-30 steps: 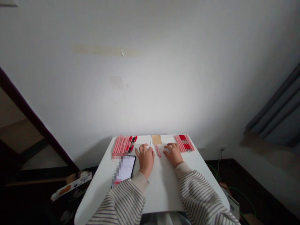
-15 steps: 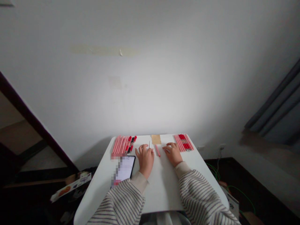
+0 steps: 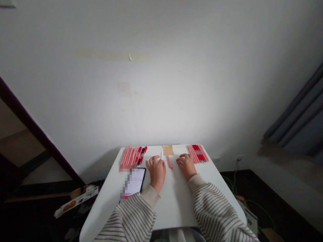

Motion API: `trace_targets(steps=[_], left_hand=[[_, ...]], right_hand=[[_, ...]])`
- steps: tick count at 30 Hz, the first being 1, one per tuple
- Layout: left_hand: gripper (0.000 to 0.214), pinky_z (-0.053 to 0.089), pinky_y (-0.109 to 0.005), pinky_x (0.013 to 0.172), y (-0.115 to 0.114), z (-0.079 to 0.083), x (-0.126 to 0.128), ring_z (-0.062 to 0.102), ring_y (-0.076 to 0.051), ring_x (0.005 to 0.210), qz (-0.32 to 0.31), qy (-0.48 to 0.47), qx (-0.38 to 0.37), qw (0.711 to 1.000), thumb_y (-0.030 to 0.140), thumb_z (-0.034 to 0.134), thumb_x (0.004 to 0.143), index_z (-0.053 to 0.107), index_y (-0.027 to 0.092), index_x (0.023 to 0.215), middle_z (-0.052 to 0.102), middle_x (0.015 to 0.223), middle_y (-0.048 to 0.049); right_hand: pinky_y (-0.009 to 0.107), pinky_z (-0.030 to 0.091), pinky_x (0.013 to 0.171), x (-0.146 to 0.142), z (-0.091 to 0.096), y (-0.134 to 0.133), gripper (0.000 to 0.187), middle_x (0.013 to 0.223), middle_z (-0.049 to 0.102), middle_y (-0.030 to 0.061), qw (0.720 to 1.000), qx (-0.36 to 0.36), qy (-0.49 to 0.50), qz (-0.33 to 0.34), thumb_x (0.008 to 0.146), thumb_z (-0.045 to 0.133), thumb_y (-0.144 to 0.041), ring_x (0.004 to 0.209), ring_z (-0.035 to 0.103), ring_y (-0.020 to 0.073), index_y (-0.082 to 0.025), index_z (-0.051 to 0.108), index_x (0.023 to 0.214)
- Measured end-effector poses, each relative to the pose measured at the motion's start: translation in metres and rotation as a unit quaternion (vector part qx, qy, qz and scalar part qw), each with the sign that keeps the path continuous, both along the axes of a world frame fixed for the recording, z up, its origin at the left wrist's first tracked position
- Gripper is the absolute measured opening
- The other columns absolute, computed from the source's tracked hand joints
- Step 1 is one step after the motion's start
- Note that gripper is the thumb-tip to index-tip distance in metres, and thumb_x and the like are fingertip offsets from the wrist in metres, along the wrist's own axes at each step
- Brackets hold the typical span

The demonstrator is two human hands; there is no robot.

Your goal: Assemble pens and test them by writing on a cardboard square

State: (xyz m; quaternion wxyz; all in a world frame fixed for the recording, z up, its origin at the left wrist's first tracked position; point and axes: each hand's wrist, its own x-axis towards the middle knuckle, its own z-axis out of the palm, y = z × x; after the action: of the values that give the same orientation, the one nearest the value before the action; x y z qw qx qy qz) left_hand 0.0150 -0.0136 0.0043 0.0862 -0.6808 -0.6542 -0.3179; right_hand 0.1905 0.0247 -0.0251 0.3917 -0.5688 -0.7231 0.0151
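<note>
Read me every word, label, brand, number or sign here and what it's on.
None is legible.
Black-edged rectangular phone, pale screen: partly pixelated, too small.
Pale boxy object, lower right: dark marks, too blurred.
White printed strip, lower left: blurred.
Slim pink pen-like piece, centre: no readable lettering.

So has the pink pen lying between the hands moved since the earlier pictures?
No, the pink pen shows no visible shift against the far edge of the white table.

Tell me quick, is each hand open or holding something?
Left hand: fingers bent beside a white stick; can't tell if it's gripping.
Right hand: fingers bent near the lone pink stick; can't tell if it's holding anything.
</note>
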Motion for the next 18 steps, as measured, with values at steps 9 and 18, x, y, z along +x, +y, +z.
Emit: trace_targets(steps=[9,18], left_hand=[[0.016,0.027,-0.049,0.104,-0.005,0.007,0.001,0.044,-0.024,0.116,-0.028,-0.036,0.022,0.999,0.023,0.049,0.085,0.065,0.023,0.089,0.054,0.118,-0.0077],[0.018,0.028,-0.052,0.104,-0.006,0.009,0.003,0.044,-0.024,0.118,-0.056,-0.054,0.008,0.997,0.024,0.047,0.086,0.064,0.024,0.092,0.054,0.118,-0.0082]], right_hand=[[0.038,0.042,0.088,-0.001,0.005,0.000,0.016,0.087,0.066,0.0072,0.997,0.031,0.057,0.042,0.084,0.056,-0.022,0.095,0.050,0.0227,-0.022,0.072,0.085],[0.039,0.042,0.088,-0.005,0.011,-0.004,0.015,0.081,0.066,0.0056,0.993,0.041,0.072,0.079,0.086,0.055,-0.026,0.094,0.052,0.0221,-0.022,0.070,0.086]])
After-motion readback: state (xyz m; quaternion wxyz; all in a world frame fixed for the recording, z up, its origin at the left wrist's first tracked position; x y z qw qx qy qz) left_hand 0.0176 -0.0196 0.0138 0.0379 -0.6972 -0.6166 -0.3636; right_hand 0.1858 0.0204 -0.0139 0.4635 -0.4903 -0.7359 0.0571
